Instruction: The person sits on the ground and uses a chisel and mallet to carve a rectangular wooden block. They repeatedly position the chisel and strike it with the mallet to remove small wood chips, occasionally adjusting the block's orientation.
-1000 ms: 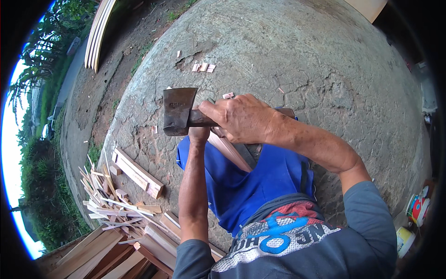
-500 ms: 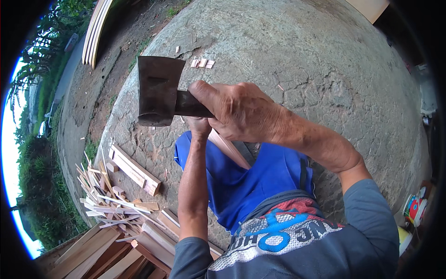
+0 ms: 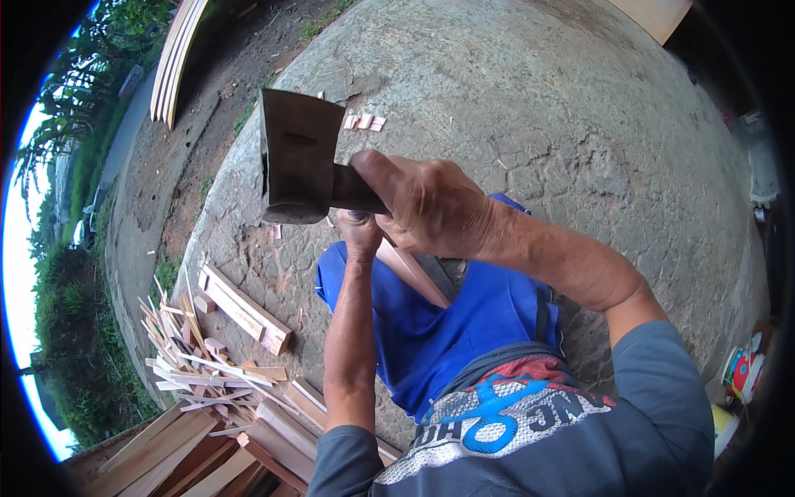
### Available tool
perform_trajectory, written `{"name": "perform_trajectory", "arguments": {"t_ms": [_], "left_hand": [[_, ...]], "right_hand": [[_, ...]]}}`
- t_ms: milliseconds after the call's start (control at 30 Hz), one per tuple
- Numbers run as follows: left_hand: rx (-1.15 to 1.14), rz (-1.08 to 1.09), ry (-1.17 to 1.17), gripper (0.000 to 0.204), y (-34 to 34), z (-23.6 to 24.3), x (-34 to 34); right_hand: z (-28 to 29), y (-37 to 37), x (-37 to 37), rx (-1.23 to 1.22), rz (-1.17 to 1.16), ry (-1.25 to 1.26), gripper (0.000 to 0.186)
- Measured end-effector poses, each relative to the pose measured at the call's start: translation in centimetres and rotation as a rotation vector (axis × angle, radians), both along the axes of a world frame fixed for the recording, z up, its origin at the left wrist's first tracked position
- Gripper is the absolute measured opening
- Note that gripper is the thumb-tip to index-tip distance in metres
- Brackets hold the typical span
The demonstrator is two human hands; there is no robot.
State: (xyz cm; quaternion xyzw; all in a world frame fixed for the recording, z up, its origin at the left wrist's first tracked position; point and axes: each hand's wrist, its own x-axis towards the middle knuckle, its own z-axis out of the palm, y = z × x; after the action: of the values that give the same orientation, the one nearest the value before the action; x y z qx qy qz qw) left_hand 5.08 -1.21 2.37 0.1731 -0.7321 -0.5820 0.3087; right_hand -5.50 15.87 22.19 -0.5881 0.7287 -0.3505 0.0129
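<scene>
My right hand [image 3: 435, 203] is wrapped round the short handle of a hatchet [image 3: 300, 157], raised above my lap with its broad dark metal head out to the left. Just below the handle, my left hand [image 3: 361, 238] is closed; the hatchet and right hand partly cover its fingers. A small dark bit shows at those fingers, too little to name. Between my knees, next to the left hand, a reddish length of wood [image 3: 411, 273] slants down toward my lap. Beside it lies a dark flat strip [image 3: 437, 277], partly covered by the right hand and the trousers.
A heap of wood offcuts [image 3: 217, 374] lies at the left, by a pale wooden block [image 3: 245, 311]. Longer boards [image 3: 157, 447] lie near the lower left. Small chips [image 3: 364, 123] are on the cracked concrete ground [image 3: 596, 108]. Long strips [image 3: 178, 62] lie at the far left.
In the picture, the hatchet and both hands have shifted slightly right, with the ground shifting too. The hatchet head is tilted a little differently. Both grips look the same.
</scene>
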Motion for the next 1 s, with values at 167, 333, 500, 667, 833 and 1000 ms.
{"name": "perform_trajectory", "arguments": {"t_ms": [167, 333, 500, 667, 833, 1000], "left_hand": [[-0.107, 0.098, -0.113, 0.023, -1.0, -4.5, 0.3], [0.043, -0.063, -0.046, 0.024, -1.6, -3.3, 1.8], [-0.201, -0.006, -0.195, 0.018, -2.7, -5.1, 1.4], [-0.365, -0.118, -0.11, 0.012, 5.2, 0.2, 4.7], [-0.138, 0.096, -0.066, 0.006, -0.9, 1.1, -0.5], [-0.134, 0.055, -0.078, 0.015, 0.2, 2.6, -1.2]], "right_hand": [[-4.2, 0.4, -0.6, 0.478, 0.09, 0.138, 0.037], [0.9, -0.4, 0.8, -0.135, 0.047, 0.021, 0.038], [-6.7, -0.7, 0.6, 0.391, 0.05, 0.199, 0.041], [-6.3, 2.5, 0.8, 0.476, 0.035, -0.122, 0.039], [-7.2, 2.8, 0.9, 0.189, -0.044, -0.371, 0.04], [-7.8, 4.9, 0.3, 0.102, -0.096, -0.524, 0.047]]}}
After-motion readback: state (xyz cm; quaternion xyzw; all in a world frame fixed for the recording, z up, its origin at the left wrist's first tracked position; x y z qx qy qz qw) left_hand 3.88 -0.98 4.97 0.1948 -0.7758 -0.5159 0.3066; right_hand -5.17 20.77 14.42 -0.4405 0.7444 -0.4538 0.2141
